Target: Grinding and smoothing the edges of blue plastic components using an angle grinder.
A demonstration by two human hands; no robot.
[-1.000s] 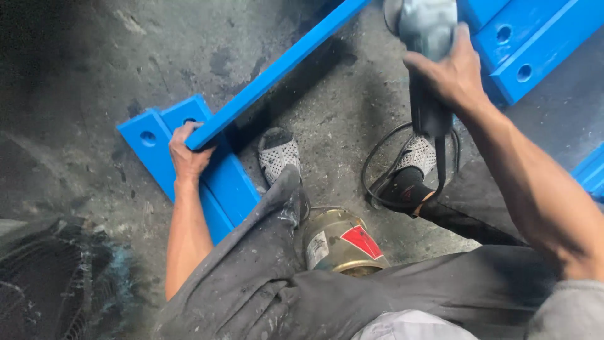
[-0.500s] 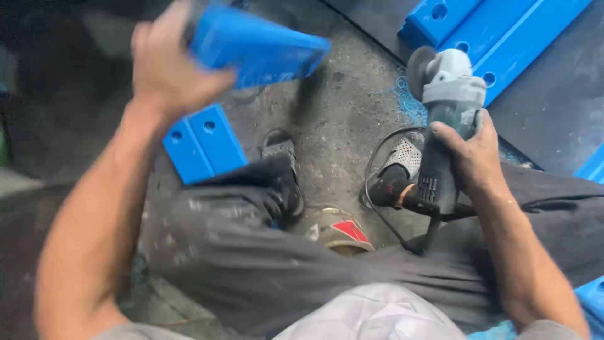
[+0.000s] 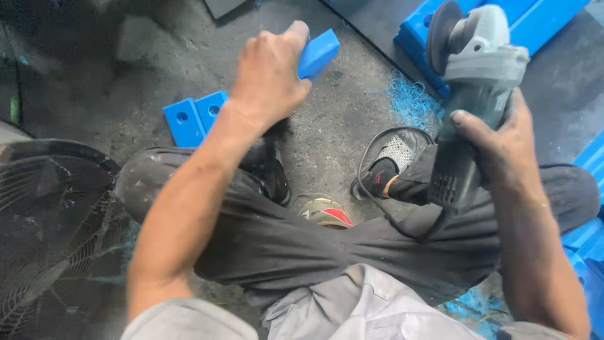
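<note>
Two hands engaged: left hand (image 3: 267,75) grips a blue painted steel bar (image 3: 318,53), upper centre of frame; right hand (image 3: 503,145) holds a grey angle grinder (image 3: 469,94), upper right. Repositioning step; grinding next needs the bar steadied.

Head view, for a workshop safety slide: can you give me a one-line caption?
Seated on a concrete floor, left hand lifts a blue piece while right hand grips an angle grinder.
</note>
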